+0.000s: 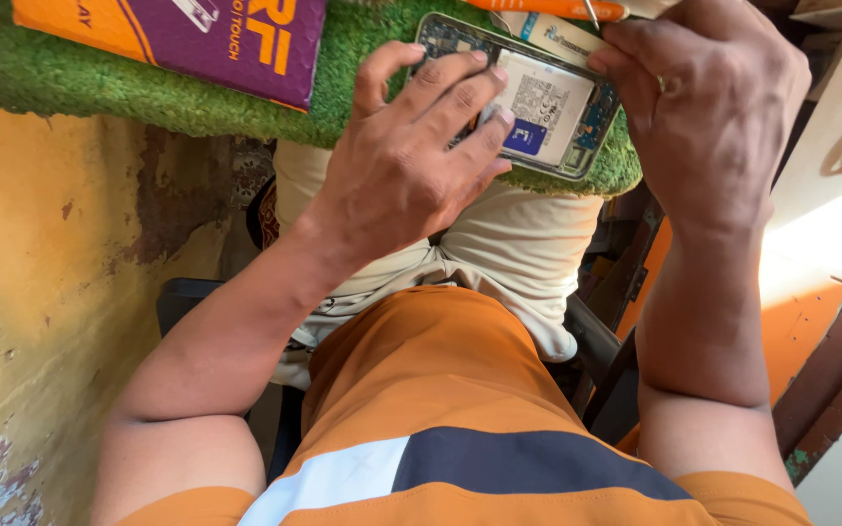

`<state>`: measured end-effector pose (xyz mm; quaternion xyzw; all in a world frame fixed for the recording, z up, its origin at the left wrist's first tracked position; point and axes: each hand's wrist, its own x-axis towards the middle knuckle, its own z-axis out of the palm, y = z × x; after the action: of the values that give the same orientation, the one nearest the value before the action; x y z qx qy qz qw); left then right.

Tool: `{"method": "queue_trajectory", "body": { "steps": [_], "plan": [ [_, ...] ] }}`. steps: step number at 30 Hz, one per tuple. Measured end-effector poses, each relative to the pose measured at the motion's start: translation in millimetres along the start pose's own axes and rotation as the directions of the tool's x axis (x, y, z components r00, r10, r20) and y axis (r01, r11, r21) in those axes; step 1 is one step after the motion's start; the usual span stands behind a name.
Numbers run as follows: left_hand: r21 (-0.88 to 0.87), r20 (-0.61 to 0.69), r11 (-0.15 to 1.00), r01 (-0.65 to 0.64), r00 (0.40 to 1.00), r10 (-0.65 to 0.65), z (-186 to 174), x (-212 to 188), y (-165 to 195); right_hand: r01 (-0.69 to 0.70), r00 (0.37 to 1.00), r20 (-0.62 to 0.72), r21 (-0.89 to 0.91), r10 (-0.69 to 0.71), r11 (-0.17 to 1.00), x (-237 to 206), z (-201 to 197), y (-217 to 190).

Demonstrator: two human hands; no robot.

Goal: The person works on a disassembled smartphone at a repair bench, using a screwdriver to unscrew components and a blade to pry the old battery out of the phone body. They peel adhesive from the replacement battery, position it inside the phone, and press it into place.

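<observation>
An opened phone (548, 107) with its back cover off lies on a green turf mat (148, 93), its white battery and circuit board showing. My left hand (411, 161) presses down on the phone's near left part, fingers spread over the battery. My right hand (713, 107) is at the phone's far right corner, fingers pinched together around a thin metal tool tip (592, 12). An orange-handled tool (548, 8) lies just beyond the phone.
A purple and orange box (197, 34) rests on the mat at the far left. A yellow worn wall (51, 292) is on the left. My lap and orange shirt (440, 390) fill the lower middle; a dark chair (606, 360) is beneath.
</observation>
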<state>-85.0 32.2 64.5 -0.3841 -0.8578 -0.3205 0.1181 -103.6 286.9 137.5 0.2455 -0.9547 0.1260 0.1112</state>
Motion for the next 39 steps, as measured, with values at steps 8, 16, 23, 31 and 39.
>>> {"method": "queue_trajectory", "body": {
  "steps": [8,16,23,31,39],
  "plan": [
    [0.025,0.013,1.0,0.001,1.0,-0.001,5,-3,0,-0.096,0.994,0.069,0.128,0.088,0.987,0,1,9],
    [0.109,0.044,0.994,0.012,0.999,-0.017,1,2,-7,-0.183,0.982,0.072,0.158,0.173,0.97,-32,-24,32],
    [0.149,0.044,0.988,0.048,0.997,-0.055,-4,2,-12,-0.451,0.89,0.193,0.512,0.414,0.731,-45,-36,49],
    [0.108,0.056,0.994,0.001,0.998,-0.007,-3,4,-10,-0.229,0.865,0.202,0.973,0.46,0.004,-26,6,44],
    [0.188,0.053,0.982,-0.029,0.998,0.019,-7,12,-10,-0.312,0.918,0.139,0.833,0.372,0.457,-28,19,38]
  ]
}}
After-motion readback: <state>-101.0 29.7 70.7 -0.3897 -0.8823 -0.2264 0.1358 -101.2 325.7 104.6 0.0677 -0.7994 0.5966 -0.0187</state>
